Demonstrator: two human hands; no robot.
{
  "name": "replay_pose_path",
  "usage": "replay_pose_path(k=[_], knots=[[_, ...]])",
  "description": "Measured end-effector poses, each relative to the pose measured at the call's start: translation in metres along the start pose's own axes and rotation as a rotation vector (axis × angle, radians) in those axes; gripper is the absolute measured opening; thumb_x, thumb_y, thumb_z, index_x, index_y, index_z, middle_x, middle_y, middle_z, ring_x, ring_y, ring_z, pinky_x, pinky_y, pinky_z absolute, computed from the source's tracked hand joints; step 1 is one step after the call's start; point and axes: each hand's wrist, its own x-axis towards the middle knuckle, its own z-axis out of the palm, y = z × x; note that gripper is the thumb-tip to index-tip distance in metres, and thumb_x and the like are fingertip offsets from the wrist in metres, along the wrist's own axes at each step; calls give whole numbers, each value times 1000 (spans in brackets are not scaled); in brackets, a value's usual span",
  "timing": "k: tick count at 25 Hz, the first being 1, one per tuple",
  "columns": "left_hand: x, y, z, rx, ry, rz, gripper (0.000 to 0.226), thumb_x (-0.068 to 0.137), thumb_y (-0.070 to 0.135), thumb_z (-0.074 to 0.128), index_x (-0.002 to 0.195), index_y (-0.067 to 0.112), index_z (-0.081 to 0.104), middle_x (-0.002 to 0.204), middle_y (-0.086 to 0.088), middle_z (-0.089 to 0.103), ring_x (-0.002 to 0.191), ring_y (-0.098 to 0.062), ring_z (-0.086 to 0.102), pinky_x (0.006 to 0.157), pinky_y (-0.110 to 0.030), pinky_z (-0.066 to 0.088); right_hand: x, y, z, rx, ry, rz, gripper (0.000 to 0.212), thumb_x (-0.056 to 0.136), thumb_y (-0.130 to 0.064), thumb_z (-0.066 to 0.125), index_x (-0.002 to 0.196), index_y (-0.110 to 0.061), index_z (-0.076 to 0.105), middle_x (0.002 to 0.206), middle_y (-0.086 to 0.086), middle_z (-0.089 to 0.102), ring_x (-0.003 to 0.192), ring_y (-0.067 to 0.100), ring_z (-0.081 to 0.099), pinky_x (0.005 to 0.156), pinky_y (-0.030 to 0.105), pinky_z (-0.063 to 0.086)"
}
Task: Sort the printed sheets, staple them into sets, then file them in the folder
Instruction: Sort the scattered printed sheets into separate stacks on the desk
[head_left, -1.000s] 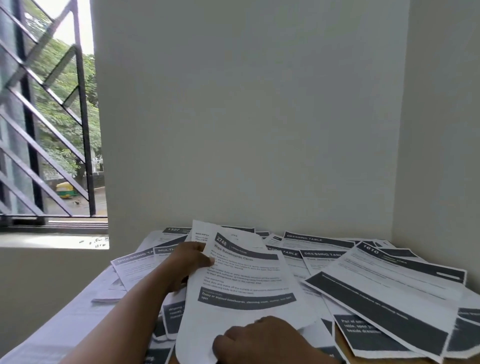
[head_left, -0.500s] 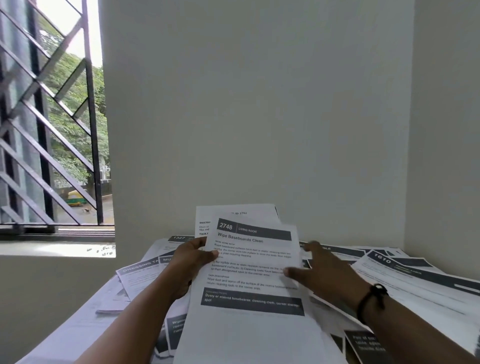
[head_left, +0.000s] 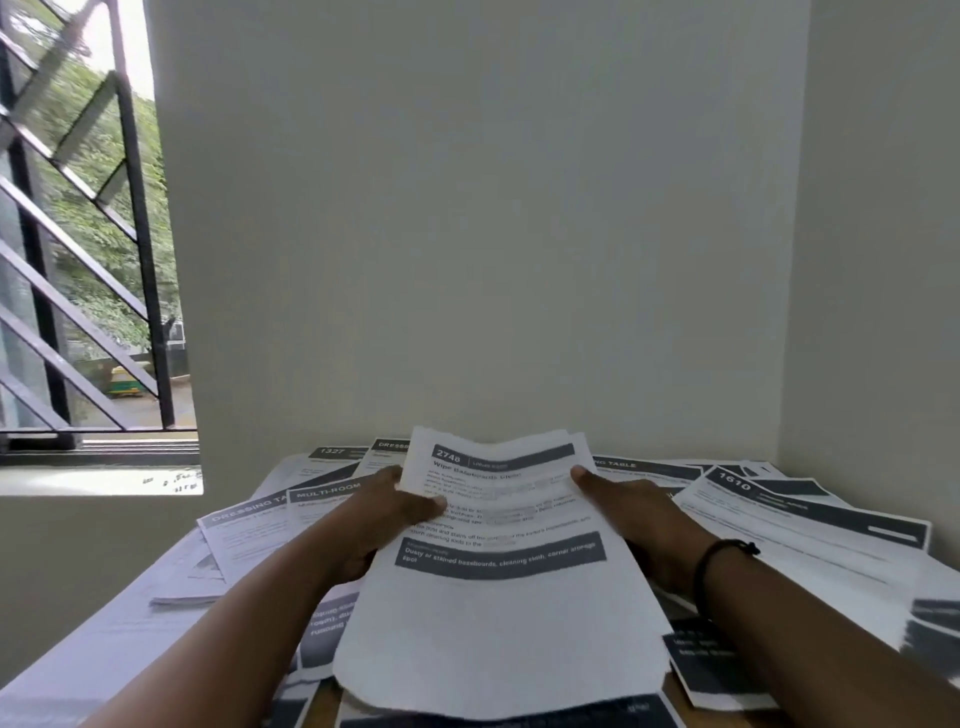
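Note:
I hold a small stack of printed sheets (head_left: 498, 597) above the table, top page headed "2748 Wipe Baseboards Clean". My left hand (head_left: 384, 514) grips its left edge, thumb on the page. On the opposite edge my right hand (head_left: 634, 514) holds it, thumb on top, a black band on the wrist. Many more printed sheets (head_left: 810, 514) with dark header bars lie spread over the table, among them "1610", "1327" and "DRESSING TABLE". No stapler or folder is in view.
The table (head_left: 104, 649) fills a room corner, with a pale wall behind and to the right. A barred window (head_left: 78, 260) with a sill is at the left. A bit of wooden tabletop (head_left: 317, 712) shows at the bottom.
My right hand left the stack's bottom edge, swung out over the right-hand sheets, then came back and took the right edge. The stack is now level and held from both sides.

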Motion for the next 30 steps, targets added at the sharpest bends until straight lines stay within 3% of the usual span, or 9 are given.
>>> replay_pose_path(k=[3, 7, 11, 14, 16, 20, 23, 26, 30], knots=[[-4, 1, 7, 107, 27, 18, 25, 92, -3, 57, 112, 12, 62, 87, -5, 77, 74, -24, 75, 54, -30, 58, 3, 3, -2, 36, -72, 66, 56, 82, -60, 62, 101, -8, 72, 94, 14, 75, 90, 35, 71, 93, 53, 51], [-8, 8, 5, 70, 81, 78, 18, 96, 9, 55, 113, 8, 62, 91, -12, 76, 77, -31, 74, 63, -39, 60, -1, -1, -2, 202, -253, 3, 31, 89, -8, 62, 120, -1, 62, 110, 17, 70, 101, 36, 67, 97, 54, 48], [-27, 30, 15, -238, -28, 335, 43, 85, 12, 64, 126, 2, 56, 116, -24, 67, 99, -42, 68, 84, -53, 55, -28, -33, 2, 461, -77, -424, 24, 88, 4, 57, 111, 2, 63, 106, 18, 71, 94, 31, 70, 83, 40, 57], [-45, 47, 26, -351, -42, 659, 46, 77, 8, 61, 122, 1, 55, 109, -17, 71, 95, -36, 70, 76, -44, 59, -55, -63, -9, 271, 157, -851, 11, 88, -9, 64, 98, -13, 68, 94, 4, 74, 83, 21, 71, 71, 30, 59], [-55, 51, 35, -342, -24, 782, 39, 80, 4, 58, 119, 6, 54, 102, -8, 74, 93, -29, 71, 73, -39, 60, -62, -67, -11, 224, 149, -953, 11, 87, -9, 65, 96, -16, 66, 93, 0, 72, 84, 17, 70, 72, 28, 58], [-61, 48, 46, -380, 10, 774, 30, 87, -3, 48, 107, 14, 62, 97, -5, 75, 90, -27, 72, 70, -39, 60, -55, -59, -6, 244, 113, -892, 13, 85, -7, 67, 91, -18, 67, 89, -5, 73, 82, 16, 71, 72, 28, 58], [-57, 47, 41, -374, -107, 634, 32, 81, 13, 53, 111, 12, 64, 105, -12, 73, 95, -33, 71, 74, -43, 60, -47, -54, -8, 278, 82, -833, 12, 85, -6, 67, 93, -15, 68, 91, -1, 74, 82, 16, 71, 73, 29, 58], [-46, 38, 31, -193, -206, 448, 65, 55, 35, 85, 113, 14, 66, 114, -15, 70, 98, -34, 70, 72, -40, 60, -33, -40, -9, 133, 37, -670, 17, 84, -15, 71, 101, -16, 71, 97, 1, 75, 89, 18, 72, 82, 35, 58], [-35, 28, 23, -125, -168, 394, 97, 31, 43, 94, 119, 15, 62, 114, -13, 71, 98, -34, 70, 72, -40, 60, -23, -23, -8, -3, 0, -487, 20, 79, -25, 76, 97, -18, 75, 93, -1, 76, 85, 16, 72, 86, 41, 57]])
